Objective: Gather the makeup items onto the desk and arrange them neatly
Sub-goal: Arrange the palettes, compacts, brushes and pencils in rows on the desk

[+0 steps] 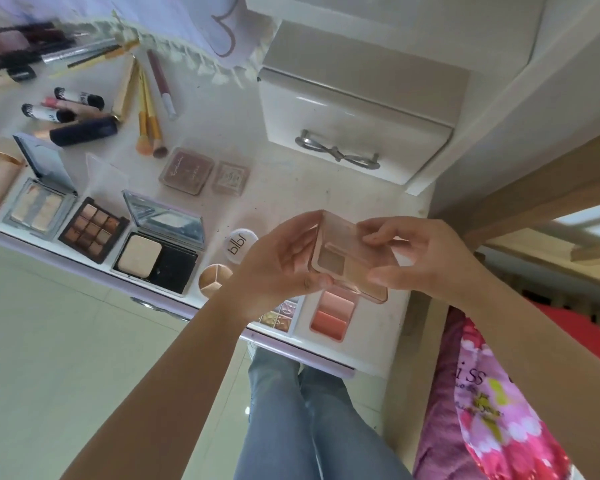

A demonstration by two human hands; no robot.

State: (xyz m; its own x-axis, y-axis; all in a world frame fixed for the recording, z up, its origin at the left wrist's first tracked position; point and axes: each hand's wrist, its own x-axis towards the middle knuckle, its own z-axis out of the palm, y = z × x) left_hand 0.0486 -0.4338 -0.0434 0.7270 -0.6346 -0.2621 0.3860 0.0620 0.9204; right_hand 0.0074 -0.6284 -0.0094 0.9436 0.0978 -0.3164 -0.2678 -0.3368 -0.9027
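One head-worn, wide-angle view looks steeply down and forward from close above the counter (pixel 291 202). Its near edge runs tilted across the frame, with the floor (pixel 49 323) and the person's legs (pixel 302 410) below.

By my left wrist, round white jar lid (pixel 242 244) reads "blbf"; pink floral cloth (pixel 492 403) at my right shows "SS"; script on the mauve compact (pixel 186 171) too blurred to read.

A glossy cream drawer box (pixel 354 116) with a shiny silver metal bow handle (pixel 338 154) stands on the smooth white desk top (pixel 291 188), beside a clear-lidded, pink plastic rectangular palette (pixel 347 258) and a fringed white cloth (pixel 174 26).
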